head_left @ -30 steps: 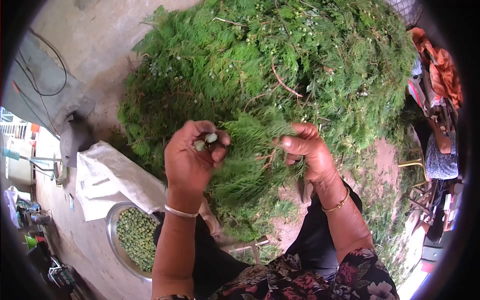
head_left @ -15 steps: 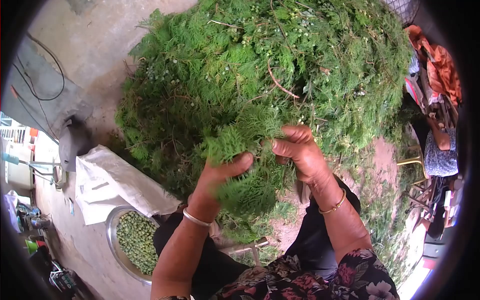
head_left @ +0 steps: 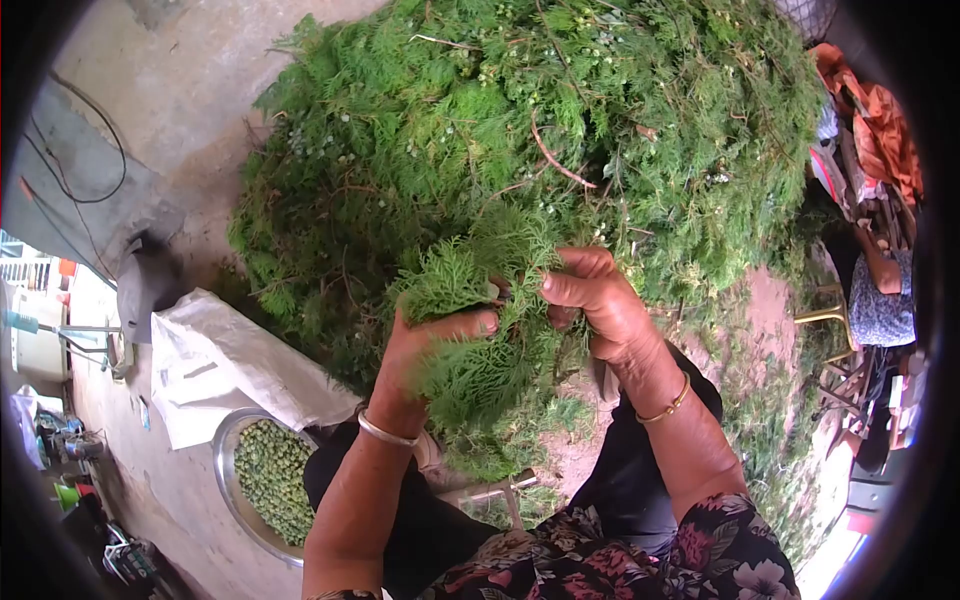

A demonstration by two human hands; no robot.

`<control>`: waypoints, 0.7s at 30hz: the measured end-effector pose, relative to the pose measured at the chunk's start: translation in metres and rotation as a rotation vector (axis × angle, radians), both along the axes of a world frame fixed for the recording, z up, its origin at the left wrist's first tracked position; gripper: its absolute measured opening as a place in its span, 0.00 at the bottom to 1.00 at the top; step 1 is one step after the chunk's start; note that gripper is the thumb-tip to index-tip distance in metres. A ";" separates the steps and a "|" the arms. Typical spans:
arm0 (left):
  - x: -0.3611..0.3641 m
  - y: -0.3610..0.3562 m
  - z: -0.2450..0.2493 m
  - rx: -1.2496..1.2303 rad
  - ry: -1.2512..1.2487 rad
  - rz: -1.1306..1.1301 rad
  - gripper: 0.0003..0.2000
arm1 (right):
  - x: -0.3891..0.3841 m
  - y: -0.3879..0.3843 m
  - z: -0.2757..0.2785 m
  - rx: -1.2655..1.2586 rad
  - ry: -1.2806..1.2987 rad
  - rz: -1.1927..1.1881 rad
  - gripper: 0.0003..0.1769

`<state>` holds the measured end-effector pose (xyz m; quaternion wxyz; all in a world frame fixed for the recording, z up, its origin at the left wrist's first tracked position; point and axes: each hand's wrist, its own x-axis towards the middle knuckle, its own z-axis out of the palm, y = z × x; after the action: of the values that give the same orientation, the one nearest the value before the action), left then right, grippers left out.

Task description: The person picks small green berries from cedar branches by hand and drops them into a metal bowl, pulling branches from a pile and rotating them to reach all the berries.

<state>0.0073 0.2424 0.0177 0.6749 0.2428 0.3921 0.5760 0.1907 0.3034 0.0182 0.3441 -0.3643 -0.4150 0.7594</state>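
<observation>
In front of the big pile of evergreen branches (head_left: 420,120), my left hand (head_left: 425,345) is closed around a flat, feathery evergreen sprig (head_left: 480,375), thumb laid across it. My right hand (head_left: 600,305) pinches at the right edge of the same sprig, thumb against bent fingers; whether a small cone is also between the fingertips is hidden. A metal basin (head_left: 228,480) holding many small green cones (head_left: 270,475) stands on the floor to the left of my left forearm.
A white sack (head_left: 240,365) lies between the basin and the pile. Below my hands is a small wooden stool or frame (head_left: 490,488). At the right, another person's arm (head_left: 882,268) shows near a yellow metal chair frame (head_left: 825,318). Orange cloth (head_left: 875,130) hangs behind.
My left hand has shifted slightly left and the sprig has turned a little, spreading its fronds. My right hand has moved slightly left and stays pinched at the sprig.
</observation>
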 end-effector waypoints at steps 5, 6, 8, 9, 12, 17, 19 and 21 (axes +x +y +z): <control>0.006 0.001 0.010 -0.003 0.083 0.071 0.17 | -0.001 -0.001 0.003 0.020 -0.076 -0.003 0.10; 0.003 0.002 0.007 0.007 0.163 0.076 0.16 | -0.001 -0.001 0.005 0.042 -0.064 -0.020 0.09; 0.001 0.003 0.004 0.016 0.243 0.080 0.15 | -0.002 -0.002 0.008 0.064 -0.053 -0.036 0.08; 0.002 0.003 0.004 0.052 0.267 0.128 0.15 | -0.006 -0.003 0.010 0.064 -0.043 -0.070 0.07; 0.008 0.002 -0.001 0.096 0.397 0.225 0.13 | -0.005 -0.001 -0.004 0.097 0.009 -0.100 0.06; 0.007 -0.001 -0.004 0.144 0.511 0.230 0.13 | -0.009 -0.005 0.004 0.095 -0.006 -0.210 0.06; 0.005 -0.003 -0.009 0.169 0.297 0.191 0.14 | -0.005 -0.005 0.005 0.091 -0.027 -0.167 0.06; 0.007 -0.007 -0.004 0.099 0.212 0.139 0.15 | -0.001 -0.003 0.010 0.044 -0.002 -0.120 0.05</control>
<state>0.0141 0.2359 0.0134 0.5754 0.3076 0.4482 0.6111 0.1896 0.3002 0.0281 0.3965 -0.3816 -0.4096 0.7276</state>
